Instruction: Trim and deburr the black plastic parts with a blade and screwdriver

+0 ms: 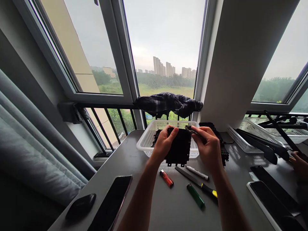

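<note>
Black, tooth-edged rectangular panel (178, 148) stands lengthwise upright toward the grey surface's (173, 208) far edge, its upper left in the left hand's (165, 141) fingers. Right hand (209, 142) fingers pinch a small dark piece (189, 129) by its upper-right corner.

Flat grey daylight enters through the windows (166, 35) across the top of the frame, the sky washed nearly white. Indoors it is dim: the curtain (36, 144) sinks into shadow at lower left, and the black panel (178, 146) at centre loses most surface detail. The counter (130, 157) carries a soft sheen. Wide-angle stretching slants the outer edges.
</note>
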`<state>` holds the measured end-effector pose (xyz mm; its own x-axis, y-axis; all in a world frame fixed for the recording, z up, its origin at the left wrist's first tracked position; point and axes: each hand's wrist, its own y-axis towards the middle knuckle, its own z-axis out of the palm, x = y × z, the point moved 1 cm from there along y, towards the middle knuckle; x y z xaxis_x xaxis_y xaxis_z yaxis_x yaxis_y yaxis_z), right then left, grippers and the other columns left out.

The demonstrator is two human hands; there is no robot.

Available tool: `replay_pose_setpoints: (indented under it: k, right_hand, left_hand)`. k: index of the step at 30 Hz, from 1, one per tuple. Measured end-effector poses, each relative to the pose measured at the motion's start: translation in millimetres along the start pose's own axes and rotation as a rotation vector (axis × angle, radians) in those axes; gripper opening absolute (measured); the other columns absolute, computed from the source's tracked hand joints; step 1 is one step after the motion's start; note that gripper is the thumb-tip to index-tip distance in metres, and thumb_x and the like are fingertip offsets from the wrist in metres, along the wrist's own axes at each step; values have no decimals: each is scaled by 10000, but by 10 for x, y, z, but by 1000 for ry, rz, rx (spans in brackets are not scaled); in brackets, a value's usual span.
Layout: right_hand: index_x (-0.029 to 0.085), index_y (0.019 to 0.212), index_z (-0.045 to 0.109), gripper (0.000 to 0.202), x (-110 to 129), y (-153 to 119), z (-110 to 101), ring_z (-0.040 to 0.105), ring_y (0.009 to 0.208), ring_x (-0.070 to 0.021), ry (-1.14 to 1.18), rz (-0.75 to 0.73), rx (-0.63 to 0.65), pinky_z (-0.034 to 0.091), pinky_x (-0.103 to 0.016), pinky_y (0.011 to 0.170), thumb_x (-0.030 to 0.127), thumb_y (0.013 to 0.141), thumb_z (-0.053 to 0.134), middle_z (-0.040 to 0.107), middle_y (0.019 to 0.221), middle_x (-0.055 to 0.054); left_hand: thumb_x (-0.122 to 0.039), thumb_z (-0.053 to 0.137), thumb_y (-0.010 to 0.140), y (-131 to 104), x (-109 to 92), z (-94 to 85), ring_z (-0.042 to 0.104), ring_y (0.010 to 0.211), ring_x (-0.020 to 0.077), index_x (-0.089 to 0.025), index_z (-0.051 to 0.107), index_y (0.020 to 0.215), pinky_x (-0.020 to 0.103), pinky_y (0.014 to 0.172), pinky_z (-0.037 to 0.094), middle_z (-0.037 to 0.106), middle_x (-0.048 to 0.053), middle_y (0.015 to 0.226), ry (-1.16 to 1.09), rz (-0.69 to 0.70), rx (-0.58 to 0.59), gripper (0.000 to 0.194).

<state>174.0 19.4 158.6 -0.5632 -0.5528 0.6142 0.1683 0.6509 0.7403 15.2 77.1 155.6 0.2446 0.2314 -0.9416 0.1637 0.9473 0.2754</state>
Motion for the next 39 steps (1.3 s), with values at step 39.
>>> replay_pose_setpoints:
  k: [39]
  right_hand:
    - [205,1025,762,262,147,-72,89,675,869,-174,-93,-151,249,560,-301,819,118,909,544,704,971,-60]
  left_hand:
    - [-580,597,811,-3,118,92,475,594,126,-190,544,695,232,560,383,530,-22,636,165,125,-42,411]
